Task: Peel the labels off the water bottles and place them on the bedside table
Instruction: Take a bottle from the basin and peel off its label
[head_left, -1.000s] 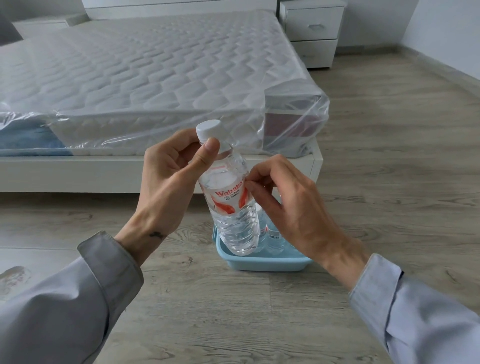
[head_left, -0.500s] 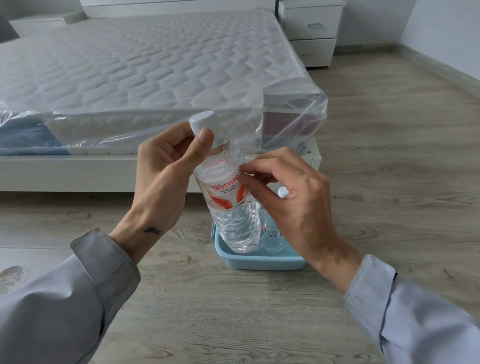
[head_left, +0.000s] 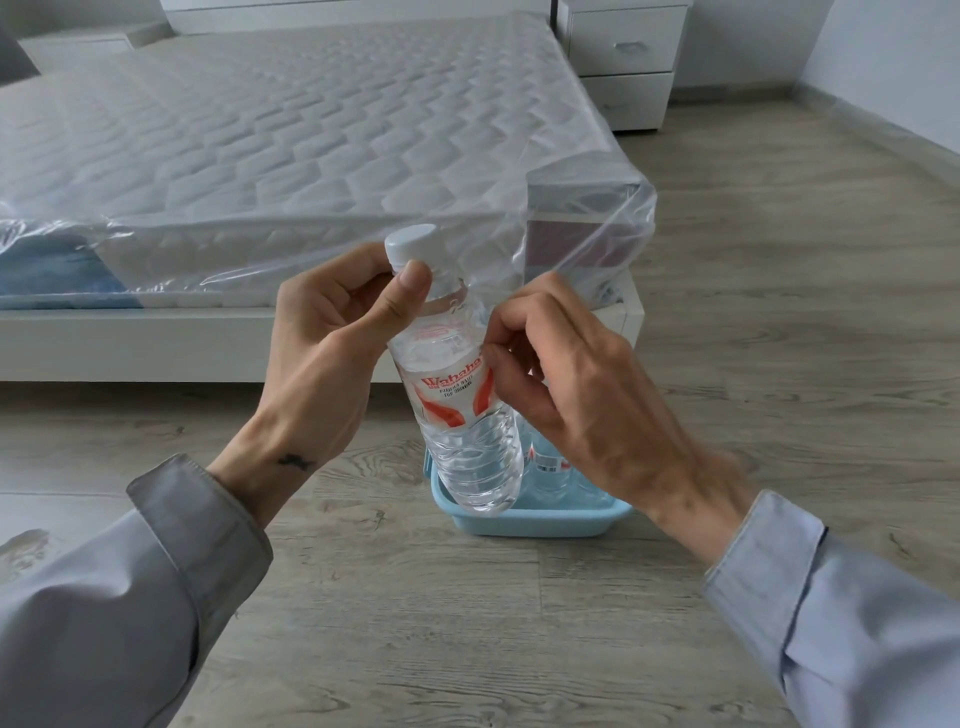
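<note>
A clear water bottle (head_left: 475, 457) with a white cap is held tilted in mid-air above the floor. My left hand (head_left: 322, 358) grips its neck, thumb just under the cap. Around its middle runs a red and white label (head_left: 451, 392). My right hand (head_left: 566, 389) pinches the label's right edge with thumb and fingertips. Below and behind the bottle, a light blue tub (head_left: 524, 522) on the floor holds more bottles (head_left: 550, 467), partly hidden by my right hand. The white bedside table (head_left: 626, 52) stands far back, right of the bed.
A bed with a plastic-wrapped quilted mattress (head_left: 291, 135) fills the upper left, its white frame corner just behind my hands. Wood-look floor (head_left: 779, 312) stretches to the right and toward me. A wall with a skirting board runs along the far right.
The bottle and both hands have shifted slightly left and up. My right fingers have closed tighter on the label's edge.
</note>
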